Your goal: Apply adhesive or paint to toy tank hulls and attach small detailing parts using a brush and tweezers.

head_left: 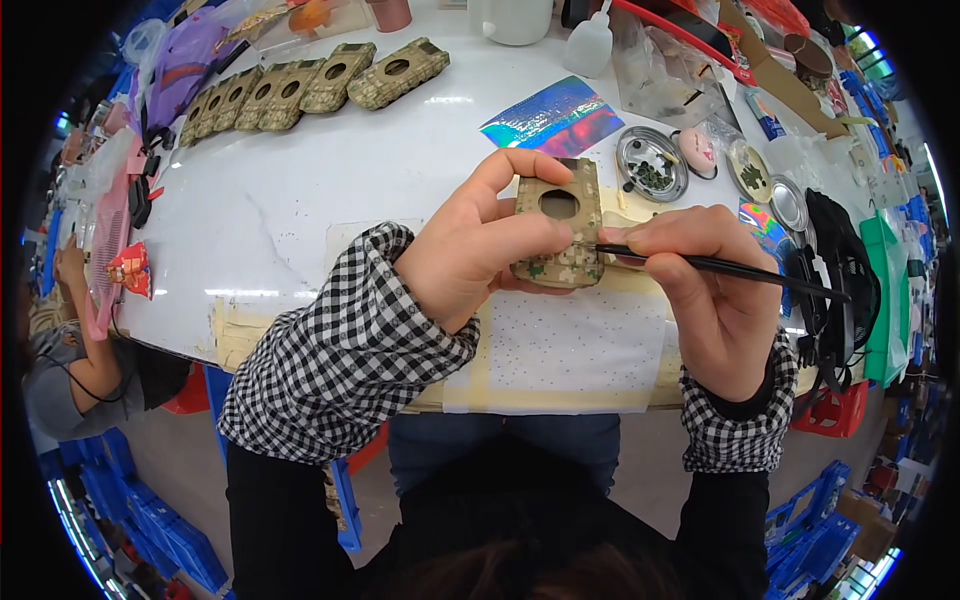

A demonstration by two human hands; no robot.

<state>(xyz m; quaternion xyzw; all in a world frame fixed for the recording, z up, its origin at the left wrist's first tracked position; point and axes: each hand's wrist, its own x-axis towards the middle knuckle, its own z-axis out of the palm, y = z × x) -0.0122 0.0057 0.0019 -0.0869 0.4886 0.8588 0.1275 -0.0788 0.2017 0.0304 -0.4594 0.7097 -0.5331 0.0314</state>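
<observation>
My left hand (470,235) is closed round a camouflage-patterned hull (582,205), which looks like a model tank body with a round hole in its upper face. Its thumb presses on the face below the hole, and the fingers wrap behind and over the top. Pinched in my right hand (715,280) is a slim black pen-like tool (740,267); whether it is a brush or tweezers I cannot tell. The tool's tip meets the hull's right side, close to my left thumb. Beneath both hands lies a white speckled sheet (570,350) edged with tape.
Several similar hulls (335,75) stand in a row at the far left. Toward the back right are a round tin (652,163) of dark bits, a shiny iridescent sheet (550,115) and a white squeeze bottle (590,45). Another person's arm (85,340) shows at the left edge.
</observation>
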